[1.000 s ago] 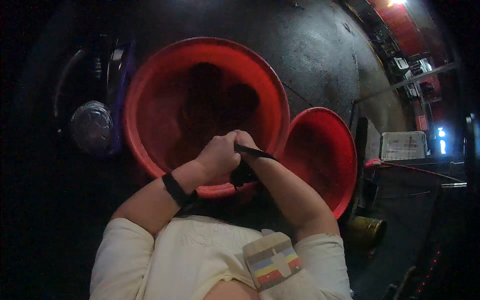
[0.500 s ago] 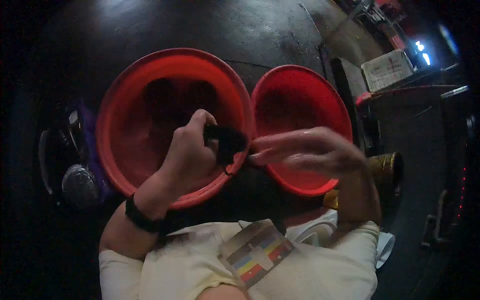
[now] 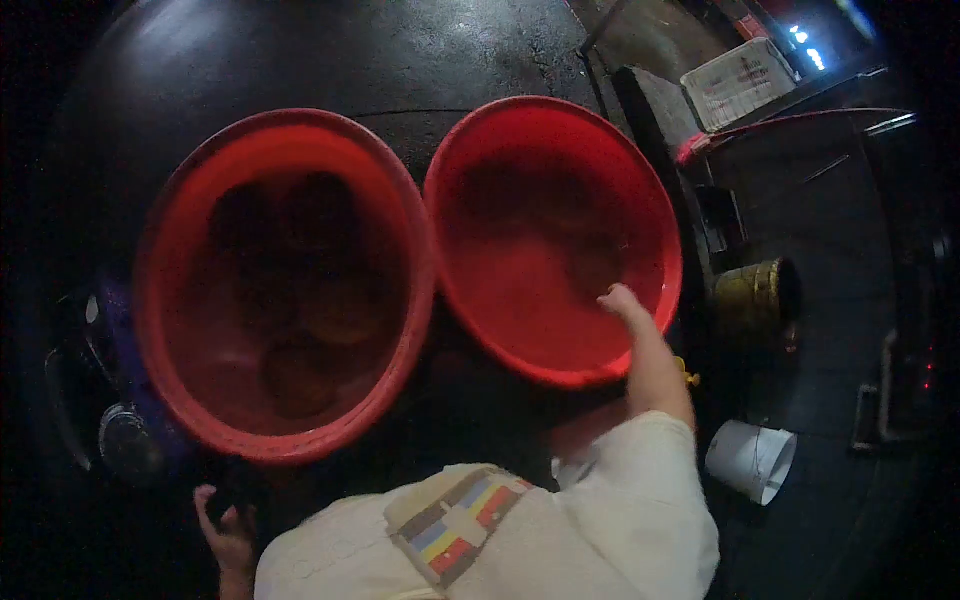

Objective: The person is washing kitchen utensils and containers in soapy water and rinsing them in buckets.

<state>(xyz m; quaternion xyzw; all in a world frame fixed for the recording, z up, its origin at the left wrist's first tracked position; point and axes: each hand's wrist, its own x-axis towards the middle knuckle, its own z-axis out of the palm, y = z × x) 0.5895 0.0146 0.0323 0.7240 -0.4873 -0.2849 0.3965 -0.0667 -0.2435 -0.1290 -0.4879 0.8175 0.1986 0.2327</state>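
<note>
My left hand is low at the left, below the large red tub. Its fingers curl around a black object that hardly stands out from the dark floor. My right arm reaches into the other red tub, where my right hand is near the right inner wall. The fingers are drawn together, and what they hold, if anything, is hidden. Dark round shapes show inside the left tub, and a dim dark patch lies in the right one.
The tub rims meet at the middle. At the right are a yellowish bucket, a white bucket and a pale crate on a ledge. A purple container and a roundish metallic item are at the left.
My hands have parted: the left moved down and left with the black object, the right into the right tub. The view has shifted, and both tubs appear further left.
</note>
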